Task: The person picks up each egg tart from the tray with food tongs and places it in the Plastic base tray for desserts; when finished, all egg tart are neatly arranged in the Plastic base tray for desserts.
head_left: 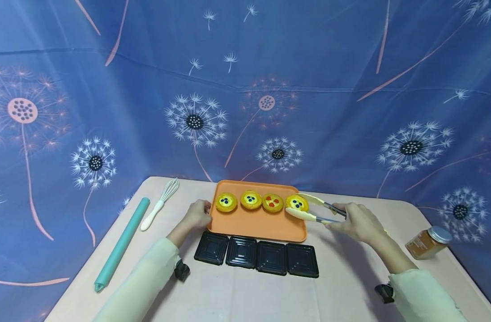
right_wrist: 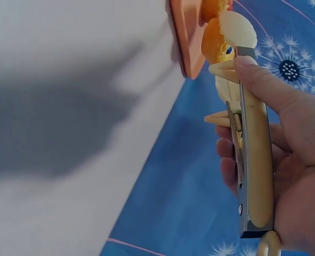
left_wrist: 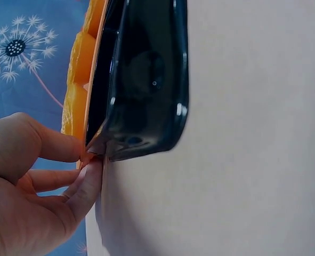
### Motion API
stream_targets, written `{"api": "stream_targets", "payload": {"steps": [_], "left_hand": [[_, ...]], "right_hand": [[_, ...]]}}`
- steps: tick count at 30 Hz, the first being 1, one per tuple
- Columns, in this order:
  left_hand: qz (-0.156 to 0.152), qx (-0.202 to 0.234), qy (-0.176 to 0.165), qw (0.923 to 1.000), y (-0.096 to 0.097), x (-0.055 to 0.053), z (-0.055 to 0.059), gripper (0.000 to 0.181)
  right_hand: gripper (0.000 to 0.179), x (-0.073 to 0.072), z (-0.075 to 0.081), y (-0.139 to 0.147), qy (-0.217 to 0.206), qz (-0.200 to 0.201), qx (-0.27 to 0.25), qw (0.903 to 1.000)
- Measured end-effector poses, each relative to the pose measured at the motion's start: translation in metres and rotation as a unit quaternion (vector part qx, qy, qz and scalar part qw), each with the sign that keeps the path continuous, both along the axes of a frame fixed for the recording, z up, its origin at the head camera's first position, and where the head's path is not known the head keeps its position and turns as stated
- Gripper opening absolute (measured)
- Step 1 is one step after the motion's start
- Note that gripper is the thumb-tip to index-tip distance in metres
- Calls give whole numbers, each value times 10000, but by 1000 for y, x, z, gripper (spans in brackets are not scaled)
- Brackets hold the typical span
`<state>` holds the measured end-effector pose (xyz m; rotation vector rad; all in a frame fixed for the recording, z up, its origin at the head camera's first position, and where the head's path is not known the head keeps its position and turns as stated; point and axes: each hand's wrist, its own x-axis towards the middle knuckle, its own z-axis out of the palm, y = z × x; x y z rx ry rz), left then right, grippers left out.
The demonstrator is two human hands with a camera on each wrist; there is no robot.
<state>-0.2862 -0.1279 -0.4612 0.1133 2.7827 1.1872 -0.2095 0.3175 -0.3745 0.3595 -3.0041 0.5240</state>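
My left hand (head_left: 198, 215) pinches the left edge of an orange tray (head_left: 255, 226); the left wrist view shows its thumb and fingers on the tray's rim. Several tarts stand in a row on the tray, one with red dots (head_left: 272, 203), the others with blue dots. In my right hand (head_left: 361, 222) is a pair of tongs (right_wrist: 257, 160) with cream tips. The tips lie on either side of the rightmost tart (head_left: 297, 203), at the tray's right end. Whether they press on it I cannot tell.
Several black square plastic trays (head_left: 241, 252) lie in a row before the orange tray. At left are a teal rolled mat (head_left: 122, 243) and a whisk (head_left: 160, 205). A lidded jar (head_left: 426, 243) stands at far right. A blue dandelion cloth (head_left: 334, 112) hangs behind.
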Motion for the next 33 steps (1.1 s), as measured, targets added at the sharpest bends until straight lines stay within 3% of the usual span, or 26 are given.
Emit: {"api": "stream_targets", "payload": {"steps": [6,15,25,33], "left_hand": [[76,14,-72,9999,-2,4,-2,42],[6,0,1,10000,-1,3,-2,43],[24,1,9,10000,-1,2,-1,43],[28,-4,6,10000,0,2,0,42]], "right_hand": [[66,11,6,2,134,135,40,9998],[69,45,18,13,339,281,134,9989],[72,79,26,21,244,359,208,9988],[70,95,27,24,221,419,139,9988]]}}
